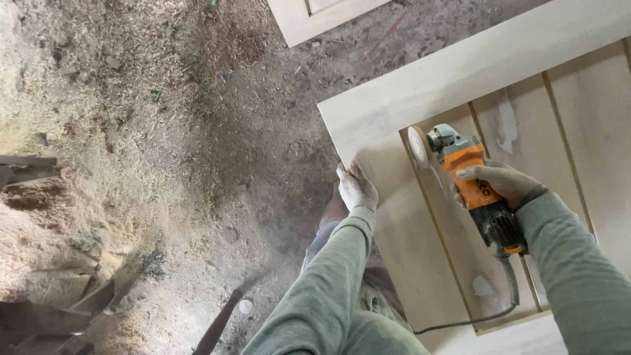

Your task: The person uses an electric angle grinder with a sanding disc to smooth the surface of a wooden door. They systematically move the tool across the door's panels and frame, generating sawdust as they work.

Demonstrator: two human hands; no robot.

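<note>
At right of centre in the frame, the right hand is wrapped around the orange body of an angle grinder, fingers closed tight on the casing. The tool's pale sanding disc sits on edge against the inner corner of a pale wooden door panel, where the wide frame rail meets the recessed boards. The left hand, at centre frame, grips the panel's left edge, fingers curled over the top face and clamped on the wood.

The step in hand looks like sanding the recess along the frame's inner edge. Judged from this, the next move calls for a steady grip, light pressure on the disc, and keeping the black cord, which loops across the lower boards, away from the disc.

The panel shows 3 or more vertical boards, with patches of whitish filler in the upper right and lower centre. Its surface is dusty and unfinished.

The dirt floor fills the left half, with sawdust heaps at far left and dark offcuts at lower left. Another pale frame piece lies at top centre.
</note>
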